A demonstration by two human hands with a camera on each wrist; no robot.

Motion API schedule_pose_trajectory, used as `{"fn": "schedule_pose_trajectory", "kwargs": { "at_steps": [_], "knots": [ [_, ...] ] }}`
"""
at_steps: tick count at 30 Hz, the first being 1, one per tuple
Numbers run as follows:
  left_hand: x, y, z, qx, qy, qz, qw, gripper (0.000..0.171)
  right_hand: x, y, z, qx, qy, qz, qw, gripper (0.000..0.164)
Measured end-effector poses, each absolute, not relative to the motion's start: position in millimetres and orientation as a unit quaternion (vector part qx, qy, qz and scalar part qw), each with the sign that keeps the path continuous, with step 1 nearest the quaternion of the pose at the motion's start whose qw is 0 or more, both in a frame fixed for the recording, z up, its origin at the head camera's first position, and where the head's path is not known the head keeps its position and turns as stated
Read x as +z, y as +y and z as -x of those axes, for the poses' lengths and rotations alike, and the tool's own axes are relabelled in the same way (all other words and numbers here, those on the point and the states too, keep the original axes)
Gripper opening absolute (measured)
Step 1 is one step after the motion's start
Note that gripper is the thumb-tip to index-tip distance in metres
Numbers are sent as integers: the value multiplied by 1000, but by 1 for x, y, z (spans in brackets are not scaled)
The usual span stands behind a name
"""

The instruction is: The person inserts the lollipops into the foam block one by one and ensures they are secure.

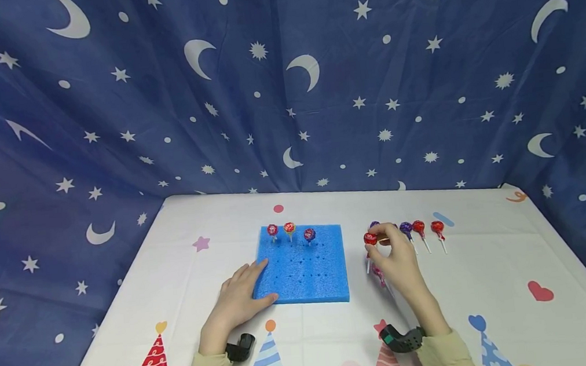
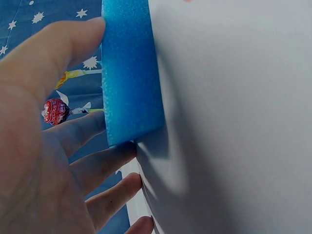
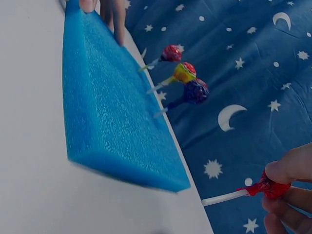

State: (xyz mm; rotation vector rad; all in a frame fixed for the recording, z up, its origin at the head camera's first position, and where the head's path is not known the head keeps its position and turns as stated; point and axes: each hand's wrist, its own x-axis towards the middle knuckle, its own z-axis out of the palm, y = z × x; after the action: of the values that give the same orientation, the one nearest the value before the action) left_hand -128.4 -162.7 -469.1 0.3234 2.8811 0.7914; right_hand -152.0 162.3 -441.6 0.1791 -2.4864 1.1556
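With its fingers spread, my left hand (image 1: pixel 237 298) rests along the left edge of a blue foam block (image 1: pixel 307 291) dotted with small holes. Three lollipops stand upright in the back row: a red one (image 1: pixel 273 230), a yellow-and-red one (image 1: pixel 289 227) and a dark purple one (image 1: pixel 310 235). To the right of the block, my right hand (image 1: pixel 399 264) pinches a red lollipop (image 3: pixel 275 187) by its wrapped head, between thumb and fingers. Its white stick points down and away from the hand.
Several lollipops lie on the table at the right, among them a purple one (image 1: pixel 405 228) and two red ones (image 1: pixel 419 227). A pink-wrapped lollipop (image 1: pixel 379 275) lies beside the right hand. Behind the white tablecloth (image 1: pixel 490 282) hangs a blue star-patterned curtain (image 1: pixel 348 160).
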Motion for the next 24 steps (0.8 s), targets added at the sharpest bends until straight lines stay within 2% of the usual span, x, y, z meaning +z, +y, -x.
{"fn": "schedule_pose_trajectory", "kwargs": {
  "at_steps": [14,24],
  "knots": [
    [-468,-163,128,263,956,-110,63,77,-441,138,168,435,-869,-119,201,26],
    [-470,-163,128,263,957,-110,61,78,-442,124,179,447,-863,-134,195,28]
  ]
}}
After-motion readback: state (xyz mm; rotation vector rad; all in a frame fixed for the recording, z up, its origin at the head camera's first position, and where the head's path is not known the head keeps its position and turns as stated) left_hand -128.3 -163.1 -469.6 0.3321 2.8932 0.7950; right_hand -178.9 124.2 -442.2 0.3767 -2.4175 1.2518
